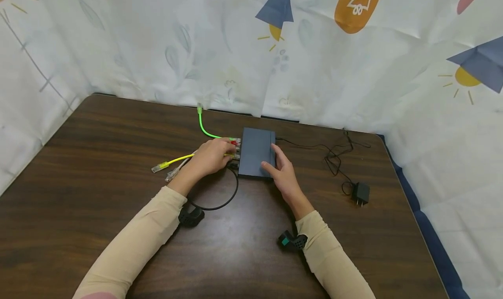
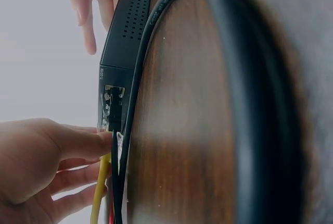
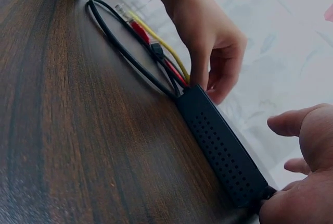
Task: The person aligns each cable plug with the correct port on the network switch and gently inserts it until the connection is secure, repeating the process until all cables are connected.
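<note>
A dark flat network switch [image 1: 255, 152] lies on the table, its row of ports facing left. At those ports my left hand [image 1: 212, 156] pinches a yellow network cable [image 2: 100, 187] close to its plug, between thumb and fingers. The plug itself is mostly hidden by the fingertips. My right hand [image 1: 284, 174] rests against the switch's right edge, fingers fairly straight and thumb reaching over the top. A green cable [image 1: 202, 124], a black cable [image 1: 235, 190] and a red cable [image 3: 138, 31] also run to the port side.
A black power adapter [image 1: 360, 193] lies at the right, its thin tangled cord [image 1: 334, 161] leading to the switch. Clear loose plugs [image 1: 170, 175] lie left of my left hand. White printed cloth [image 1: 235, 63] hangs behind the brown table [image 1: 98, 181].
</note>
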Demonstrator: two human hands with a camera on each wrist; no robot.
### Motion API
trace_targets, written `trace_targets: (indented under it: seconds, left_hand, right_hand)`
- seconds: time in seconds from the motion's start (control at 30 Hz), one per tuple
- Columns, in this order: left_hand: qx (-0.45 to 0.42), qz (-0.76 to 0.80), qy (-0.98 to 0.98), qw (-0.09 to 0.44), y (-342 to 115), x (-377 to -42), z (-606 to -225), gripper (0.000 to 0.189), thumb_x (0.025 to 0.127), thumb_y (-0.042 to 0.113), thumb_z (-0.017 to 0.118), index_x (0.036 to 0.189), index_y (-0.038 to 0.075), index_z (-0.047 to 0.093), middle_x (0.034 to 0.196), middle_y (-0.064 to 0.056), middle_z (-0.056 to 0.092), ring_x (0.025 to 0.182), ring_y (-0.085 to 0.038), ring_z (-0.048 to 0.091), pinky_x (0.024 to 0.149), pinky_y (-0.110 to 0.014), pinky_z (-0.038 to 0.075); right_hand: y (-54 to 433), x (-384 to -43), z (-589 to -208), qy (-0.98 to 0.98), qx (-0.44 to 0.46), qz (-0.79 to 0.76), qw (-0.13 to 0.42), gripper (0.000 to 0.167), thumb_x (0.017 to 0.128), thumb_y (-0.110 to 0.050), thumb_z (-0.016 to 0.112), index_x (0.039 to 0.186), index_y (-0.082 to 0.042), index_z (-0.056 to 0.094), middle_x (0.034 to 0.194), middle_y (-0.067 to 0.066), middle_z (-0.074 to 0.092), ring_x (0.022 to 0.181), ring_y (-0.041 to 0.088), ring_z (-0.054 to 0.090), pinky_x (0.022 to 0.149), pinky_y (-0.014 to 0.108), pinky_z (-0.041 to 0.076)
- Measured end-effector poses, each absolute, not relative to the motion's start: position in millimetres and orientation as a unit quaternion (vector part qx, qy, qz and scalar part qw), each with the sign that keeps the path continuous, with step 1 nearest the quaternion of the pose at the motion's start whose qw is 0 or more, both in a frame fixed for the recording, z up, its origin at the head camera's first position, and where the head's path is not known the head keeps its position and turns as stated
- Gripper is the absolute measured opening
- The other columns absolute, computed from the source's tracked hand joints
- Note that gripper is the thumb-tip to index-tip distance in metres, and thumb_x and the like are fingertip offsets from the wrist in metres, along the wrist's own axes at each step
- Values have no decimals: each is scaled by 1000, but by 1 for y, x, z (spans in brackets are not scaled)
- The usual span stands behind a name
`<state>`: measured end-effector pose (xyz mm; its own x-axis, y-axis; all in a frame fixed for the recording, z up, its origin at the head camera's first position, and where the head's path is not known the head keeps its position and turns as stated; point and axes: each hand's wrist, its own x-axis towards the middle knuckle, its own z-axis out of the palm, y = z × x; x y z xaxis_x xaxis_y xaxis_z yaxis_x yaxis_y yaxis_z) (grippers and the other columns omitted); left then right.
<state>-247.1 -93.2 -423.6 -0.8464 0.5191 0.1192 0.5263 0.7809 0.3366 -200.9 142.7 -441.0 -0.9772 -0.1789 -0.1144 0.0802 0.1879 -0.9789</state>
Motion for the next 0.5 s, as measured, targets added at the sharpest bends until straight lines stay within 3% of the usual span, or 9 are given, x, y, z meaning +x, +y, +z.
trace_targets:
  seconds: [0.2, 0.5]
  left_hand:
    - [-284, -192, -939, 16, -94, -247, -425, 15, 88, 11, 71, 102, 9, 74, 100, -6, 67, 88, -25, 66, 73, -41, 54]
    - [-291, -207, -934, 20, -90, -247, -427, 12, 87, 9, 71, 99, 8, 74, 98, -7, 67, 88, -25, 66, 75, -40, 54]
  right_hand:
    - [138, -192, -424, 768, -35, -630, 108, 69, 98, -15, 56, 155, -7, 18, 164, 11, 4, 152, 23, 1, 123, 43, 12]
    - [135, -190, -423, 774, -37, -623, 108, 68, 98, -15, 57, 155, -8, 20, 164, 11, -1, 152, 22, -3, 123, 43, 9]
